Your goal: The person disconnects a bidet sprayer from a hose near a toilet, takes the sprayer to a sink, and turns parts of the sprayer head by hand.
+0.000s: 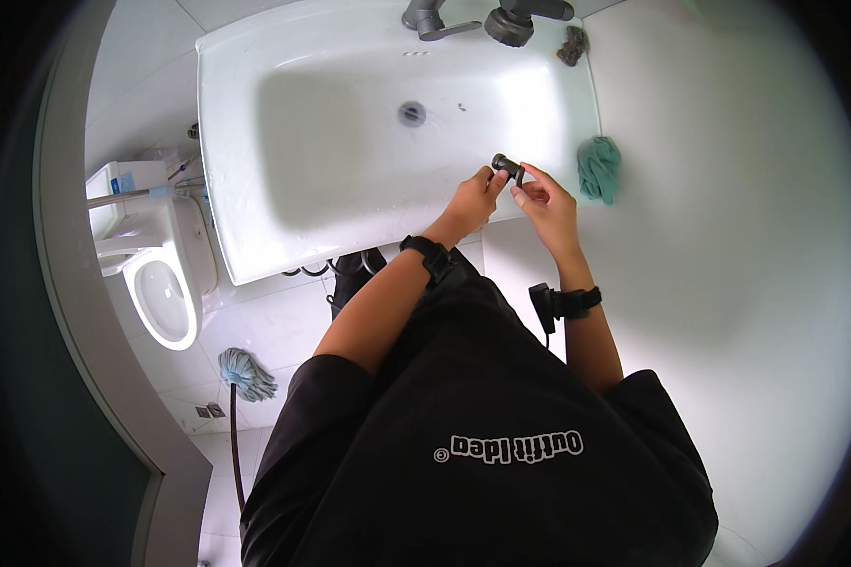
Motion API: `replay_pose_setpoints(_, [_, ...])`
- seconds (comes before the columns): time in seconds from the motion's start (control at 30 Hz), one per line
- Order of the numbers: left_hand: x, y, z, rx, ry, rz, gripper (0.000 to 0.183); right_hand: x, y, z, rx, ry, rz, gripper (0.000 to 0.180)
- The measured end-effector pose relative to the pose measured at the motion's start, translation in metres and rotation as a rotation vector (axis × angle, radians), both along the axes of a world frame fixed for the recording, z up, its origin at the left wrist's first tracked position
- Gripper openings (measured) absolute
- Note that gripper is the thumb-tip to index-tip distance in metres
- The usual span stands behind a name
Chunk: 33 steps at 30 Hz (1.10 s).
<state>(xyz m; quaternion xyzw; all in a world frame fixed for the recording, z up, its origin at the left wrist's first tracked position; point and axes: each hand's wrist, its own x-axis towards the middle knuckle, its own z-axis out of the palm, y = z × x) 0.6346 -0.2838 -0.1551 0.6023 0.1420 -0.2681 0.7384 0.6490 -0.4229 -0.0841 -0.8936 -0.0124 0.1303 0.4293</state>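
Both hands are over the front right part of a white washbasin (pixel 312 241). Between them is a small dark fitting (pixel 505 166) with a round, ribbed-looking end and a curved part; its exact kind is unclear. My left hand (pixel 474 198) pinches its body between thumb and fingers. On its other side, my right hand (pixel 549 207) has thumb and fingertips around the curved part. The basin's drain (pixel 412 114) lies beyond the hands, with a small dark speck (pixel 462 107) beside it.
A grey faucet (pixel 425 20) and a dark spray head (pixel 509 27) stand at the basin's back rim, a scouring pad (pixel 573 46) at its corner. A green cloth (pixel 598 170) lies on the right rim. To the left are a toilet (pixel 163 301) and a mop (pixel 245 374).
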Motion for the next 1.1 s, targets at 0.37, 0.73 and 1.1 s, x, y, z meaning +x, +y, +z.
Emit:
replay_pose_setpoints(0.37, [-0.005, 0.013, 0.007, -0.116, 0.058, -0.121, 0.042, 0.011, -0.013, 0.025, -0.300, -0.175, 0.434, 0.043])
replay_pose_setpoints(0.73, [-0.009, 0.012, 0.010, -0.100, 0.022, -0.107, 0.040, 0.017, -0.030, 0.005, -0.480, -0.359, 0.429, 0.038])
replay_pose_setpoints(1.1, [-0.013, 0.014, -0.003, -0.109, 0.138, -0.049, 0.039, 0.001, -0.022, -0.023, 0.825, 0.624, -0.507, 0.027])
